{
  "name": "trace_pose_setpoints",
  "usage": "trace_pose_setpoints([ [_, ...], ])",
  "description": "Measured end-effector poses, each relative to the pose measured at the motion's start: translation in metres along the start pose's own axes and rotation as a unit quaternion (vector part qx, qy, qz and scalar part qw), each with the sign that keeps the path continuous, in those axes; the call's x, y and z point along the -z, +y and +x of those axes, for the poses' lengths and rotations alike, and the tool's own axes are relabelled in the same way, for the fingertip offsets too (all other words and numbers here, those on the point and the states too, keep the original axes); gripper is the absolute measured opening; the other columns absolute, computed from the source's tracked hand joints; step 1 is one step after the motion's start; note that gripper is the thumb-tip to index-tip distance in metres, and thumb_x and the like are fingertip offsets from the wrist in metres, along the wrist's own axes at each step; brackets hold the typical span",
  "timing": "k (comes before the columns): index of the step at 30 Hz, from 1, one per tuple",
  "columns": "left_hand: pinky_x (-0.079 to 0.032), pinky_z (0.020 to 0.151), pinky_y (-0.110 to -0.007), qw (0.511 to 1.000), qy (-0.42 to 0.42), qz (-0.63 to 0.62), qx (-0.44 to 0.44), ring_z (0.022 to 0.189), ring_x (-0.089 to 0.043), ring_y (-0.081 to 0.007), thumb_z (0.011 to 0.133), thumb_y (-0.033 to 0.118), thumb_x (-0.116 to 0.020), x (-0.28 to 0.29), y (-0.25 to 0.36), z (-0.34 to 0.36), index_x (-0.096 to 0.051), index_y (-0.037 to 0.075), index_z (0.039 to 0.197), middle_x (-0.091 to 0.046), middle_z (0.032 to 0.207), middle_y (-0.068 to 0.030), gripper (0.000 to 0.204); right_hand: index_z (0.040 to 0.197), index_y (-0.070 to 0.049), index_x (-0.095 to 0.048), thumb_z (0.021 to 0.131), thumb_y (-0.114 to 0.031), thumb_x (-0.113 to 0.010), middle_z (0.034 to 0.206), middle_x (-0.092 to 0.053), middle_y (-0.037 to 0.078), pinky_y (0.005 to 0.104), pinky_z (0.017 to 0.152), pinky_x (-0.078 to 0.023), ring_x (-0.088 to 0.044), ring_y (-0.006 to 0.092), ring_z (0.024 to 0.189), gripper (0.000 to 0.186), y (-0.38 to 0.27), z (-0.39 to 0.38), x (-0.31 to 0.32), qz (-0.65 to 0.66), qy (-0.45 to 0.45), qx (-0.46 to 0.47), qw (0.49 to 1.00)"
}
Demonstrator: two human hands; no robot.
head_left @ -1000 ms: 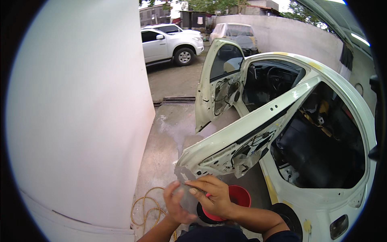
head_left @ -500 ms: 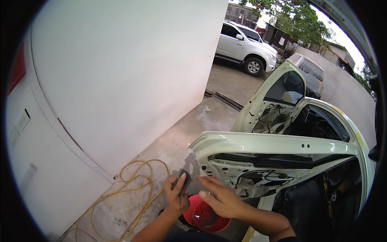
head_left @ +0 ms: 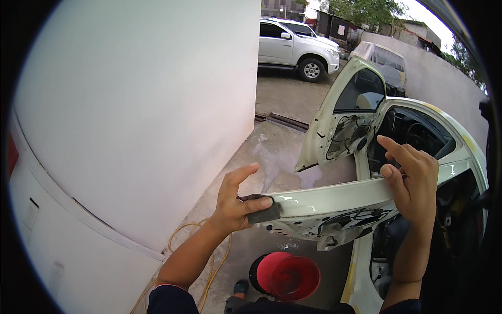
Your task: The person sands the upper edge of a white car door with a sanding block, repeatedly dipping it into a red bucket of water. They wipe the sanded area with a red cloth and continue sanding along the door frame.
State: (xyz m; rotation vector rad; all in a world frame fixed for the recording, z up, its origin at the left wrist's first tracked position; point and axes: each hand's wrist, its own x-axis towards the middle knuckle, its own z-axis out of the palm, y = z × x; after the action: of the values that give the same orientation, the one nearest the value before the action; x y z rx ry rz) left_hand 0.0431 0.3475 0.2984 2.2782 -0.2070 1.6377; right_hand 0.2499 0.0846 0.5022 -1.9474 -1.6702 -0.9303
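Note:
My left hand [head_left: 234, 201] grips a dark grey sanding block [head_left: 265, 212], with the thumb laid along its face. The block is by the outer end of the open pale green-white rear car door [head_left: 334, 197]; whether it touches the door I cannot tell. My right hand [head_left: 415, 180] is raised over the hinge end of the same door, holding nothing, thumb and fingers apart and bent. The door's inner side is stripped of its trim, with wiring showing.
A red bucket [head_left: 312, 280] stands on the concrete floor below, beside my shoe [head_left: 241, 287]. A yellow hose [head_left: 228, 252] lies coiled near the white wall [head_left: 141, 115]. Ahead, the front door [head_left: 342, 118] also hangs open. A white car [head_left: 298, 49] is parked outside.
Both hands have risen from above the bucket and moved apart, the left to the door's outer end with the sanding block, the right toward the hinge end. The view has shifted.

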Motion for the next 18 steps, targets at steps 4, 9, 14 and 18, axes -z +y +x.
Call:
trace_pose_setpoints([
  [4,-0.046,0.102,-0.051,1.0,0.002,-0.026,0.003,0.132,-0.052,-0.0426,0.083,0.024,-0.085,0.0039,-0.0006,0.0016,-0.075,0.032,0.119,-0.046,0.151,-0.0251,0.038,0.116,-0.002,-0.073,0.092,-0.044,-0.069,0.067,-0.055,0.007,0.0385,0.058,-0.035,-0.049,0.0247,0.055,0.049,-0.003,-0.001,0.0001,-0.02,0.003,0.012,1.0],
  [9,-0.045,0.104,-0.054,0.999,-0.005,-0.034,0.014,0.135,-0.048,-0.046,0.081,0.023,-0.087,0.0047,-0.0004,0.004,-0.071,0.036,0.125,-0.035,0.157,-0.0277,0.049,0.116,-0.003,-0.074,0.092,-0.044,-0.07,0.065,-0.05,0.006,0.0384,0.058,-0.033,-0.046,0.0243,0.054,0.048,-0.0053,0.0033,-0.002,-0.032,0.027,0.011,0.999],
  [14,-0.046,0.103,-0.054,1.0,0.002,-0.012,0.029,0.134,-0.048,-0.0465,0.079,0.023,-0.088,0.0056,-0.0003,0.0038,-0.074,0.037,0.12,-0.033,0.159,-0.0284,0.045,0.116,-0.003,-0.074,0.092,-0.045,-0.069,0.065,-0.049,0.006,0.0381,0.059,-0.031,-0.044,0.0238,0.055,0.048,-0.0069,0.0017,-0.0035,-0.038,0.022,0.002,0.999],
  [18,-0.046,0.103,-0.053,1.0,-0.008,-0.009,0.029,0.134,-0.048,-0.0471,0.078,0.022,-0.089,0.0068,0.004,0.006,-0.075,0.039,0.119,-0.033,0.159,-0.028,0.046,0.116,-0.003,-0.073,0.092,-0.045,-0.069,0.065,-0.048,0.006,0.0382,0.059,-0.031,-0.044,0.0237,0.056,0.049,-0.0077,0.0011,-0.0024,-0.039,0.019,0.005,0.999],
])
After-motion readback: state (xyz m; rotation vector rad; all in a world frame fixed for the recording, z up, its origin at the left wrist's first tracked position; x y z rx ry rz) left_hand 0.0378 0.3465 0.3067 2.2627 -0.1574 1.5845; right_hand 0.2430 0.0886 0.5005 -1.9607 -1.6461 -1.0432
